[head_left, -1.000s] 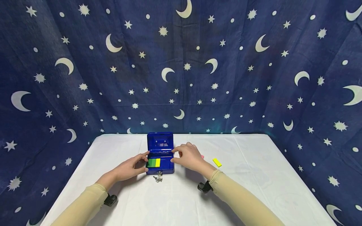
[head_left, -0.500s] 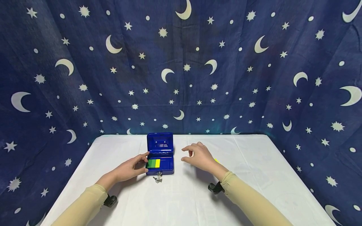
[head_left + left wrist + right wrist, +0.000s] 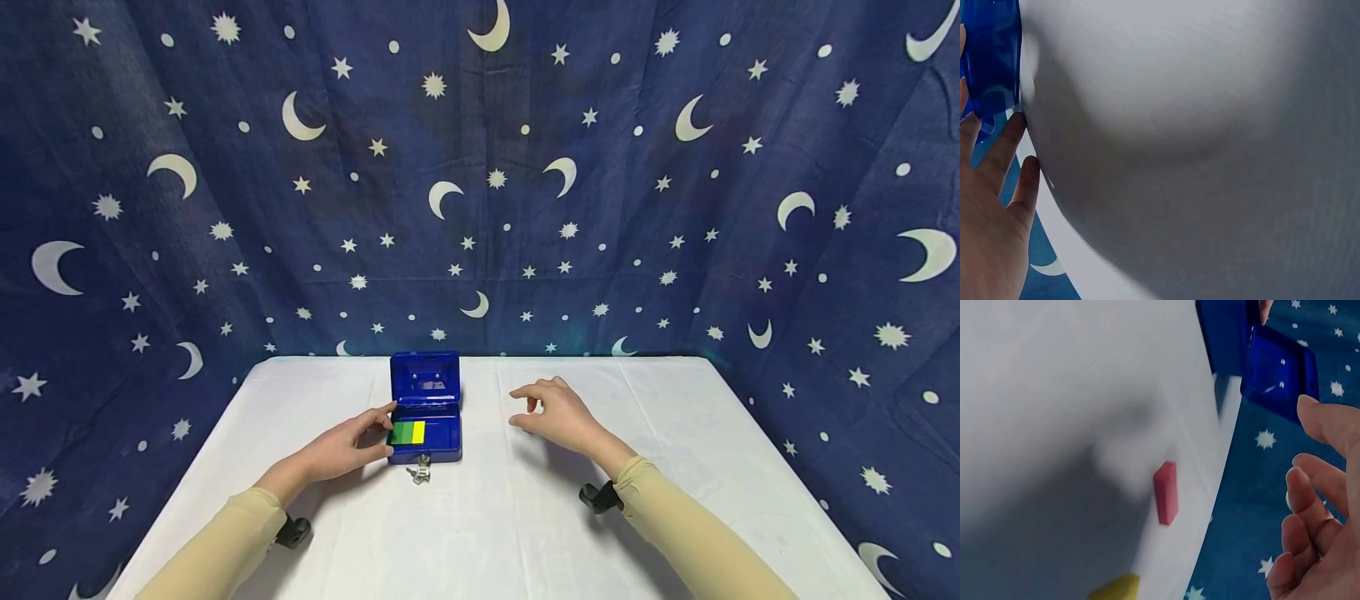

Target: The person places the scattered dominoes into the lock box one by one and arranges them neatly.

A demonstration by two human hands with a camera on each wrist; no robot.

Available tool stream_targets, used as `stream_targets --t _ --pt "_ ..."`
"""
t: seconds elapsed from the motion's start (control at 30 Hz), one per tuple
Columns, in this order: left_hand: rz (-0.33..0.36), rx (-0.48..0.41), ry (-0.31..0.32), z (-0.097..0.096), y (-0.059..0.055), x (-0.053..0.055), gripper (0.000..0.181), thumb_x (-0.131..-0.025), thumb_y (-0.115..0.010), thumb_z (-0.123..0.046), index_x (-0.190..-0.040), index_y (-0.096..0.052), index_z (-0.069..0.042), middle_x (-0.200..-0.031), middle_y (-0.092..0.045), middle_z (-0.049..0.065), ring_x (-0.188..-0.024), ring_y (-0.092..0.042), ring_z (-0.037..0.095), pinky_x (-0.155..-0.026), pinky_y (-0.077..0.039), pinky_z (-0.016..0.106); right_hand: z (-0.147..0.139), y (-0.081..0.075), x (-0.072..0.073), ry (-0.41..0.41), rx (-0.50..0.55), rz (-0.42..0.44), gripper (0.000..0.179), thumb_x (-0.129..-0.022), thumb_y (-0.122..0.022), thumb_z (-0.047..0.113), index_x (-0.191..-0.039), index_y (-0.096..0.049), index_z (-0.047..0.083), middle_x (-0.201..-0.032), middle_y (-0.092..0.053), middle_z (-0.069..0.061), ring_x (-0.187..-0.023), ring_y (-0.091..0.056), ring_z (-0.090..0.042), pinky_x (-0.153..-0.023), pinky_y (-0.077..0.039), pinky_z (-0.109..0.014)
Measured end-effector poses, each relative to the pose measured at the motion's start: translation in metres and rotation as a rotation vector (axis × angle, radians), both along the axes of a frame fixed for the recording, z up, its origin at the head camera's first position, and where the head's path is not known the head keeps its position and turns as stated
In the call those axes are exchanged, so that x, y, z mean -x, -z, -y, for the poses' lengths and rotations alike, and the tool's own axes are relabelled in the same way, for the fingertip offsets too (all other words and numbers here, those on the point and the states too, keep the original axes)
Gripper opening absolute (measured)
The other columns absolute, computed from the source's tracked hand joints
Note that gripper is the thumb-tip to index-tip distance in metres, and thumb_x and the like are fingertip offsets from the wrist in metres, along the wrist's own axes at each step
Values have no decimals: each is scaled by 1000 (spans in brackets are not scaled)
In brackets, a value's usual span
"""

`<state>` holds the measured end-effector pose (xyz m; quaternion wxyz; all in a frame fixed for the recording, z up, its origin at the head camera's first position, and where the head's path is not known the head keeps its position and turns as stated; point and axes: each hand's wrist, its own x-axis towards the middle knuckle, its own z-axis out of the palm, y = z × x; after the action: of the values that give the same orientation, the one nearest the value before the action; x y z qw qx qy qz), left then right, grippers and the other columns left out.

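Observation:
A blue metal cash box (image 3: pixel 442 442) stands with its lid (image 3: pixel 425 375) up, and a lock with keys (image 3: pixel 422 472) hangs at its front. Several flat blocks in greens and yellow (image 3: pixel 408 432) lie side by side in its left part. My left hand (image 3: pixel 341 450) rests at the box's left side, fingers spread, fingertips and thumb at the rim. To the right, apart from the box, my right hand (image 3: pixel 564 414) is over the table with nothing between its loosely bent fingers. Below it, the right wrist view shows a pink block (image 3: pixel 1166 494) and a yellow block (image 3: pixel 1116 589), both hidden in the head view.
A white cloth covers the table (image 3: pixel 465 533). Behind it and along both sides hangs a dark blue curtain (image 3: pixel 480 217) with moons and stars. A black wrist camera mount (image 3: pixel 600 497) sits under the right sleeve, another (image 3: pixel 292 532) under the left.
My right hand has left the box's right side and moved right, now covering the pink and yellow blocks in the head view. The left hand and the box have stayed in place.

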<state>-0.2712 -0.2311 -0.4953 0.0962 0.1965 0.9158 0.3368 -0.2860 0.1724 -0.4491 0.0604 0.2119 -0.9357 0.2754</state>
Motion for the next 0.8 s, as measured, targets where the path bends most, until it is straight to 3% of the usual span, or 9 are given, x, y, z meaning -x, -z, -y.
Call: stream_targets --t 0.4,0.8 --pt "12 -9 -1 -1 -2 -1 38 -94 -70 -49 -118 -53 -25 -164 -31 -8 -146 -37 26 -115 -28 59 -36 11 2 5 34 8 41 -86 -82 35 -123 -73 20 -94 -65 3 -94 -53 -21 -82 -44 -37" --pt "11 -16 5 0 -1 0 38 -94 -70 -49 -119 -53 -24 -164 -31 -6 -147 -35 26 -115 -29 58 -64 17 2 38 30 36 44 -86 -81 38 -125 -72 19 -97 -65 5 -96 -53 -19 -83 -44 -39"
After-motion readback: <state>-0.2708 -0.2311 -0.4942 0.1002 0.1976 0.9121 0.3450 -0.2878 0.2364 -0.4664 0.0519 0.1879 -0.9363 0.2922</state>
